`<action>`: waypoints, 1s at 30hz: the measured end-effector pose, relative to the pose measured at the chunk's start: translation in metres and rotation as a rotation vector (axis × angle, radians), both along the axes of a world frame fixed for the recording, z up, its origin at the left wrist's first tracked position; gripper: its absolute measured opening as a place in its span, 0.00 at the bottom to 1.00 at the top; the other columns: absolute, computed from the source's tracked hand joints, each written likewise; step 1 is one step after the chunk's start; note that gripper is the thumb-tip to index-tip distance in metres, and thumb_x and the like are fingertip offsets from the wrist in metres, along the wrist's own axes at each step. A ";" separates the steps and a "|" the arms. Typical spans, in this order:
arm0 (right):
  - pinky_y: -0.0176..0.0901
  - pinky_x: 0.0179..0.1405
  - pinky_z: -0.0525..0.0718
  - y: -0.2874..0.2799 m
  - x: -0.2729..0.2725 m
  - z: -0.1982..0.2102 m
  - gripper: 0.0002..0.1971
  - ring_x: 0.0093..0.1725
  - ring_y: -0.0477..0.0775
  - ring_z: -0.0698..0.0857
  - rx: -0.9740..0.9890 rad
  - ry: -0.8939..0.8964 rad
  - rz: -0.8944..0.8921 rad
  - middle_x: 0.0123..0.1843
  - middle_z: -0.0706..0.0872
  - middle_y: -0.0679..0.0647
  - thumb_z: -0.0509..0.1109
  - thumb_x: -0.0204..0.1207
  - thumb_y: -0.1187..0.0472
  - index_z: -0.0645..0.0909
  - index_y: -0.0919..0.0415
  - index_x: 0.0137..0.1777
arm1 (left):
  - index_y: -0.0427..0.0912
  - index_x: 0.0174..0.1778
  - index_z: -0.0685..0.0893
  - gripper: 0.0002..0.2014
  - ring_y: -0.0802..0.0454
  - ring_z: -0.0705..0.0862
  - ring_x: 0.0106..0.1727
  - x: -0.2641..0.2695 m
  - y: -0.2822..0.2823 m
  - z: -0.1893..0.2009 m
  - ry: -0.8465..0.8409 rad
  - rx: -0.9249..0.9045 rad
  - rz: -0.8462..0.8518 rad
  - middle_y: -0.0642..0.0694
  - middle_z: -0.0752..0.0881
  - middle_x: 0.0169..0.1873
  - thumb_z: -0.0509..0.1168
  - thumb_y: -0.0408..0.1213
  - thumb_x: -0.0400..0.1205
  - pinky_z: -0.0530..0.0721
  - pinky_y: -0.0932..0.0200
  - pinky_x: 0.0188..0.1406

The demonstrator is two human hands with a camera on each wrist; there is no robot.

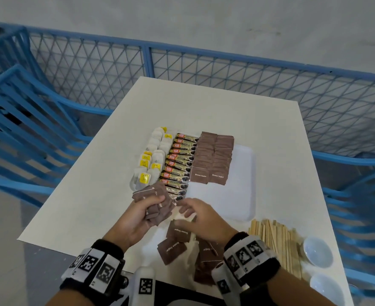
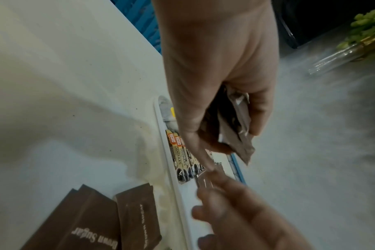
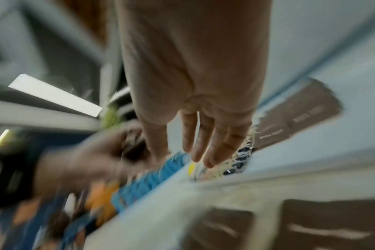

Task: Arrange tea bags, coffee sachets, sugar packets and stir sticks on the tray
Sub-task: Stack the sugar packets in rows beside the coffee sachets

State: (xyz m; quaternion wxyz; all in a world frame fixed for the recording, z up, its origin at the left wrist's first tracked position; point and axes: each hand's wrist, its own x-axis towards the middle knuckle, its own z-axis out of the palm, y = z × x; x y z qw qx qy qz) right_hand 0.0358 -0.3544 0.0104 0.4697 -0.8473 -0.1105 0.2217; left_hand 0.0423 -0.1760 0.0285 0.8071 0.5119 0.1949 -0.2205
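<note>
A white tray (image 1: 244,184) on the white table holds tea bags (image 1: 146,166) at its left, coffee sachets (image 1: 179,162) in the middle and rows of brown sugar packets (image 1: 213,160) to their right. My left hand (image 1: 151,208) grips a bundle of brown sugar packets (image 1: 151,193) over the tray's near left corner; the left wrist view shows that bundle (image 2: 235,132) between thumb and fingers. My right hand (image 1: 188,212) hovers beside it, fingers straight (image 3: 203,143), holding nothing. Loose sugar packets (image 1: 177,233) lie under and behind it. Wooden stir sticks (image 1: 277,246) lie at the right.
Two small white bowls (image 1: 318,251) stand near the table's front right corner. A white object with a black-and-white marker (image 1: 144,283) sits at the near edge. Blue slatted chairs (image 1: 16,129) flank the table, and a blue mesh fence (image 1: 204,69) runs behind it.
</note>
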 end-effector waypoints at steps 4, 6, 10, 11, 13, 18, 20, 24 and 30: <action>0.51 0.68 0.70 0.014 -0.014 -0.025 0.36 0.68 0.56 0.68 -0.431 -0.201 0.387 0.68 0.72 0.57 0.73 0.70 0.43 0.67 0.53 0.75 | 0.32 0.44 0.85 0.10 0.42 0.88 0.42 -0.002 0.007 -0.004 -0.011 -0.039 0.069 0.33 0.85 0.41 0.58 0.20 0.79 0.89 0.49 0.48; 0.56 0.65 0.70 0.022 -0.019 -0.035 0.37 0.67 0.59 0.67 -0.578 -0.314 0.526 0.68 0.71 0.58 0.73 0.68 0.41 0.67 0.52 0.75 | 0.31 0.42 0.87 0.13 0.42 0.89 0.42 -0.004 0.009 -0.004 -0.033 -0.046 0.076 0.33 0.88 0.42 0.57 0.18 0.79 0.89 0.51 0.46; 0.59 0.59 0.73 0.033 -0.024 -0.039 0.28 0.66 0.63 0.69 -0.711 -0.455 0.609 0.66 0.72 0.62 0.70 0.73 0.47 0.71 0.56 0.71 | 0.33 0.35 0.88 0.16 0.48 0.89 0.37 -0.010 0.014 -0.003 -0.017 -0.038 0.076 0.38 0.87 0.34 0.57 0.17 0.79 0.89 0.52 0.45; 0.58 0.58 0.74 0.033 -0.024 -0.039 0.26 0.65 0.64 0.70 -0.705 -0.458 0.612 0.66 0.73 0.62 0.69 0.75 0.49 0.72 0.58 0.70 | 0.32 0.35 0.86 0.15 0.49 0.89 0.36 -0.011 0.015 -0.004 0.008 -0.025 0.081 0.38 0.86 0.33 0.57 0.17 0.80 0.90 0.53 0.44; 0.57 0.52 0.75 0.032 -0.024 -0.039 0.22 0.62 0.65 0.72 -0.697 -0.469 0.626 0.64 0.75 0.63 0.66 0.77 0.53 0.73 0.61 0.69 | 0.31 0.37 0.83 0.11 0.50 0.88 0.34 -0.013 0.016 -0.007 0.060 0.000 0.102 0.39 0.86 0.32 0.58 0.18 0.80 0.90 0.53 0.44; 0.42 0.28 0.78 0.028 -0.030 -0.048 0.14 0.43 0.59 0.82 -0.674 -0.525 0.684 0.45 0.83 0.57 0.73 0.69 0.54 0.82 0.61 0.50 | 0.41 0.45 0.83 0.10 0.51 0.85 0.34 -0.015 0.016 -0.013 0.098 0.052 0.120 0.45 0.86 0.29 0.65 0.21 0.77 0.88 0.46 0.47; 0.44 0.29 0.80 0.029 -0.030 -0.056 0.11 0.41 0.60 0.83 -0.653 -0.522 0.626 0.43 0.84 0.58 0.73 0.69 0.59 0.81 0.62 0.49 | 0.43 0.45 0.82 0.08 0.52 0.84 0.33 -0.016 0.015 -0.014 0.113 0.049 0.118 0.46 0.85 0.29 0.67 0.25 0.77 0.89 0.47 0.45; 0.54 0.50 0.79 0.025 -0.020 -0.043 0.13 0.54 0.64 0.81 -0.449 -0.388 0.267 0.55 0.82 0.64 0.58 0.78 0.68 0.77 0.67 0.60 | 0.44 0.45 0.81 0.04 0.52 0.82 0.33 -0.015 0.010 -0.014 0.127 0.100 0.099 0.45 0.83 0.28 0.69 0.34 0.77 0.88 0.50 0.44; 0.29 0.50 0.74 0.032 -0.010 -0.013 0.16 0.48 0.47 0.77 -0.035 -0.476 -0.119 0.50 0.78 0.57 0.63 0.77 0.68 0.81 0.61 0.63 | 0.40 0.47 0.81 0.17 0.51 0.84 0.37 -0.014 -0.005 -0.013 0.080 0.122 -0.058 0.42 0.85 0.35 0.65 0.50 0.72 0.88 0.53 0.43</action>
